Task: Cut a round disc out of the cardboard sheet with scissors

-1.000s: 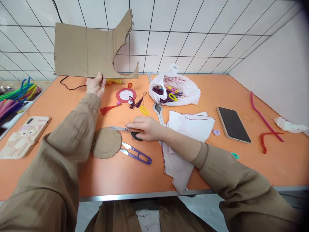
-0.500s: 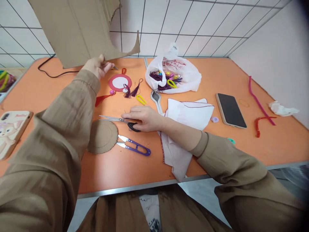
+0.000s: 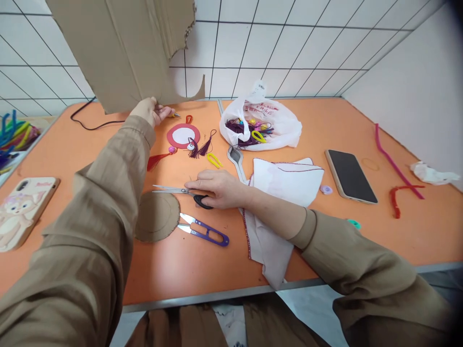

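My left hand is closed on the lower edge of a big cardboard sheet, which stands up at the back left and has a curved cut-out. A small pointed tip shows by its fingers; the rest is hidden. My right hand rests low over the table, closed round the black handles of scissors whose blades point left, slightly parted. Just below the blades lies a round cardboard disc, partly covered by my left sleeve. Purple thread snips touch or nearly touch its right edge.
Behind the scissors lie a red-rimmed disc, tassels and a yellow loop. A white plastic bag holds trimmings. White cloth lies under my right forearm. Phones lie left and right.
The view has tilted up a little, so the table sits lower in the picture. The cardboard's curved strip has dropped closer to the table. My right hand keeps its hold on the scissors.
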`<state>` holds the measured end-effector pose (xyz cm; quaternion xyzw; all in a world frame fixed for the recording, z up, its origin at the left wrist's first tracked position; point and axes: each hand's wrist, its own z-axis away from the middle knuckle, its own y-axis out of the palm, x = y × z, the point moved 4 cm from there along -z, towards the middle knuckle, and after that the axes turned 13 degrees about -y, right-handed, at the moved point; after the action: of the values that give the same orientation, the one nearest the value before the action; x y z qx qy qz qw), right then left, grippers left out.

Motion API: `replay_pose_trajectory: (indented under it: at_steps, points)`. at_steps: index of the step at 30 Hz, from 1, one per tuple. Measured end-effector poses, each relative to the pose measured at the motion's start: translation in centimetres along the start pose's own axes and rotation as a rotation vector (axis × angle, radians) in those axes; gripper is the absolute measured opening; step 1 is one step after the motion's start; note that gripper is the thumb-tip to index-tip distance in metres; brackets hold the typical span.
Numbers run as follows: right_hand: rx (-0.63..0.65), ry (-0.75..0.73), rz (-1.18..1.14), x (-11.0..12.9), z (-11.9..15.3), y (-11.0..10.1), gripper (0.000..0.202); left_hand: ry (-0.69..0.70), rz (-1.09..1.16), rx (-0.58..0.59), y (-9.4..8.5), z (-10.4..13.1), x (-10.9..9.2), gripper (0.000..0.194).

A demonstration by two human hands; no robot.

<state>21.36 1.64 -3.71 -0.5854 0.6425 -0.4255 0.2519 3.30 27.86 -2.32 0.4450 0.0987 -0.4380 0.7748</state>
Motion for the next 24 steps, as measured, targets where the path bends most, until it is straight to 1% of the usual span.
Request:
replay_pose_trajectory:
  at_steps: [2, 4, 8, 11, 13, 14, 17, 19, 21, 23, 24]
  points:
    - [0.005, 0.001, 0.000, 0.0, 0.1, 0.1, 0.030, 0.115, -0.155, -0.208, -0.7, -0.1, -0.7, 0.030]
    - [-0.001, -0.002, -0.003, 0.0, 0.0, 0.1, 0.029, 0.162, -0.237, -0.282, -0.9, -0.2, -0.9, 0.030]
    - [-0.015, -0.009, 0.003, 0.1, -0.1, 0.0, 0.027, 0.172, -0.355, -0.302, -1.0, -0.2, -0.7, 0.029]
    - [-0.005, -0.004, 0.012, 0.1, -0.2, 0.0, 0.026, 0.187, -0.459, -0.319, -1.0, 0.5, -0.6, 0.029]
    - [-0.001, -0.004, 0.006, 0.1, -0.2, 0.0, 0.026, 0.207, -0.548, -0.328, -0.9, 1.7, -0.5, 0.030]
    - [-0.001, -0.004, 0.000, 0.1, -0.2, 0.0, 0.026, 0.210, -0.588, -0.325, -0.8, 2.4, -0.5, 0.036]
    - [-0.019, -0.005, -0.024, 0.1, -0.2, 0.0, 0.027, 0.249, -0.736, -0.309, -0.6, 5.3, -0.4, 0.037]
    - [-0.042, -0.008, -0.042, 0.1, -0.2, -0.1, 0.028, 0.309, -0.853, -0.302, -0.6, 7.3, -0.6, 0.033]
    - [-0.059, -0.008, -0.056, 0.1, -0.2, -0.2, 0.029, 0.382, -0.978, -0.297, -1.1, 8.8, -0.7, 0.034]
    - [-0.052, 0.002, -0.064, 0.0, -0.2, -0.1, 0.029, 0.466, -1.094, -0.304, -1.8, 9.4, -1.0, 0.024]
    - [-0.044, 0.008, -0.067, 0.0, -0.2, -0.1, 0.028, 0.520, -1.198, -0.314, -2.2, 9.3, -1.2, 0.020]
